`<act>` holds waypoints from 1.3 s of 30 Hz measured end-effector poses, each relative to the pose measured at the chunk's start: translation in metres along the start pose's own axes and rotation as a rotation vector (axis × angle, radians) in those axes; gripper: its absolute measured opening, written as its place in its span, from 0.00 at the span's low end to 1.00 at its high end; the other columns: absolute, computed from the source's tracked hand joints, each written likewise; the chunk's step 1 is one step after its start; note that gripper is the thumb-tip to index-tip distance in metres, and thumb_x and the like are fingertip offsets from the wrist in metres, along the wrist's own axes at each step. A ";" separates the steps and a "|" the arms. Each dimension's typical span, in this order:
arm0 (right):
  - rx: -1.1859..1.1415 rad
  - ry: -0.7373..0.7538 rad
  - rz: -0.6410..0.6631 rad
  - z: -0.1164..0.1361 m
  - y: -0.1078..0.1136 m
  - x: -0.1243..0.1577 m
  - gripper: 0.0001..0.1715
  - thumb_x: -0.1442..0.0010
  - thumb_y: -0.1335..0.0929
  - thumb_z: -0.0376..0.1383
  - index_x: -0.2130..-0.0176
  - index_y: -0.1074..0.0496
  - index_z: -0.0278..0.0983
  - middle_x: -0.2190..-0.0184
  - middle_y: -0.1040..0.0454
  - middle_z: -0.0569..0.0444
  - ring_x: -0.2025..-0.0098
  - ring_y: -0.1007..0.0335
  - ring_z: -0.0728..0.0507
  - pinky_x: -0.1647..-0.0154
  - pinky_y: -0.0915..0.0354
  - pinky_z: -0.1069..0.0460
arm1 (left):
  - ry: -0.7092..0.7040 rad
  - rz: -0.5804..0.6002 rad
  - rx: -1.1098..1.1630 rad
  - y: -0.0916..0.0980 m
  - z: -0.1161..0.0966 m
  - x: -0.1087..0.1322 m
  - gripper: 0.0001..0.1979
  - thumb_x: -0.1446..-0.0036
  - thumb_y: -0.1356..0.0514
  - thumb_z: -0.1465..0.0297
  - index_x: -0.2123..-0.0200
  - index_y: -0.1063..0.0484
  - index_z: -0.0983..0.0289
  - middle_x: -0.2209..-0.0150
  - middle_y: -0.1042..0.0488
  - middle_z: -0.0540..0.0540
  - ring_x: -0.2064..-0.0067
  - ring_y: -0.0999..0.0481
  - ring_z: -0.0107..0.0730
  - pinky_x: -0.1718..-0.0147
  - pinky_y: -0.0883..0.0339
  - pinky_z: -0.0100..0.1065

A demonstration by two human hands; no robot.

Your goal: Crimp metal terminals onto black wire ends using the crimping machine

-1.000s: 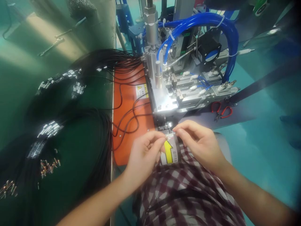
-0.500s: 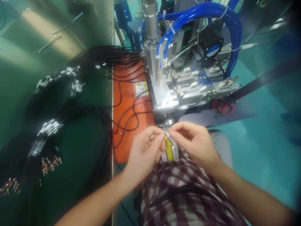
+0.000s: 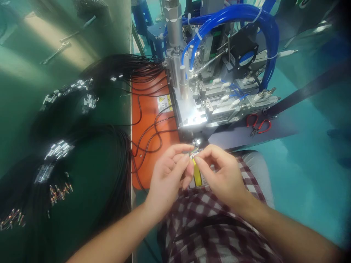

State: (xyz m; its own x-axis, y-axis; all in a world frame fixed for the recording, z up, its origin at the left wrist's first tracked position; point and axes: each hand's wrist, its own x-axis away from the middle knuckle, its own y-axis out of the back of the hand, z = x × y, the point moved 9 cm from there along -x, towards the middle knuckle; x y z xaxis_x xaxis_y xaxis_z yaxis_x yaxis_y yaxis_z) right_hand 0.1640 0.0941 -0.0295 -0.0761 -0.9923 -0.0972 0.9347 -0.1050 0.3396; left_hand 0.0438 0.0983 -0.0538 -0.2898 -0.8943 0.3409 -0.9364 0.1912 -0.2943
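teal floor (image 3: 309, 160) spread out right of both hands, green table (image 3: 90, 219) ran along their left. left hand (image 3: 170, 171): thumb and index nearly closed, pinching thin wire ends (image 3: 192, 155), other fingers loosely curled. right hand (image 3: 223, 173): thumb and index closed at the same wire ends, tips just beside the left ones; could not tell which strand sat in which hand. wire ends were small, blurred, between the two sets of fingertips. white label with yellow mark (image 3: 197, 177) showed just below them, partly hidden by the hands. plaid clothing (image 3: 203, 226) nearer than the hands. orange plate (image 3: 148, 170) just left of left hand, black cables (image 3: 159, 118) across it, warning sticker (image 3: 164, 103) farther up. metal machine (image 3: 192, 117) beyond the hands, blue tubes (image 3: 270, 36) arching over it. red-handled pliers (image 3: 255, 129) beyond right hand, to its right. cable bundles (image 3: 120, 146) well left of left hand, some ends silvery, some copper-coloured.
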 end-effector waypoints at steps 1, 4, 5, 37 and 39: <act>-0.016 -0.018 0.011 -0.002 0.000 -0.001 0.09 0.41 0.34 0.29 0.73 0.32 0.37 0.76 0.30 0.57 0.75 0.36 0.50 0.72 0.37 0.53 | -0.003 0.008 0.007 -0.001 -0.001 0.000 0.07 0.36 0.44 0.67 0.56 0.33 0.62 0.78 0.34 0.44 0.82 0.42 0.15 0.80 0.47 0.22; -0.025 -0.011 0.003 -0.001 0.003 -0.002 0.09 0.41 0.33 0.29 0.73 0.32 0.37 0.77 0.31 0.58 0.75 0.37 0.50 0.73 0.38 0.54 | 0.007 0.037 0.000 -0.004 -0.002 0.001 0.08 0.36 0.43 0.66 0.56 0.33 0.61 0.78 0.35 0.44 0.82 0.42 0.15 0.79 0.46 0.23; -0.015 0.004 -0.006 0.001 0.005 -0.002 0.09 0.41 0.33 0.29 0.73 0.32 0.37 0.77 0.32 0.59 0.76 0.38 0.51 0.73 0.39 0.54 | 0.023 0.041 -0.008 -0.005 -0.001 0.001 0.08 0.37 0.43 0.66 0.56 0.33 0.61 0.78 0.35 0.44 0.82 0.42 0.16 0.80 0.47 0.23; -0.418 -0.338 0.505 -0.024 -0.017 -0.012 0.11 0.41 0.31 0.40 0.69 0.29 0.35 0.75 0.32 0.58 0.75 0.39 0.51 0.74 0.40 0.55 | 0.219 0.100 0.029 -0.005 0.015 -0.001 0.13 0.44 0.37 0.66 0.75 0.33 0.68 0.79 0.33 0.47 0.86 0.44 0.11 0.85 0.56 0.21; -0.389 -0.287 0.505 -0.020 -0.015 -0.016 0.08 0.40 0.32 0.37 0.69 0.30 0.35 0.72 0.31 0.57 0.71 0.36 0.50 0.69 0.37 0.54 | 0.237 0.103 0.021 -0.004 0.016 -0.002 0.12 0.44 0.37 0.67 0.75 0.32 0.68 0.79 0.33 0.47 0.86 0.44 0.10 0.85 0.56 0.21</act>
State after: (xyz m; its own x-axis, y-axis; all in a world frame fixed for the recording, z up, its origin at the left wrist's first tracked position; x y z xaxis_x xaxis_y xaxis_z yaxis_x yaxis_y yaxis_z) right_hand 0.1585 0.1123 -0.0515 0.3615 -0.8974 0.2530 0.9323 0.3511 -0.0869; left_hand 0.0512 0.0925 -0.0680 -0.4236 -0.7507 0.5069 -0.8960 0.2651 -0.3561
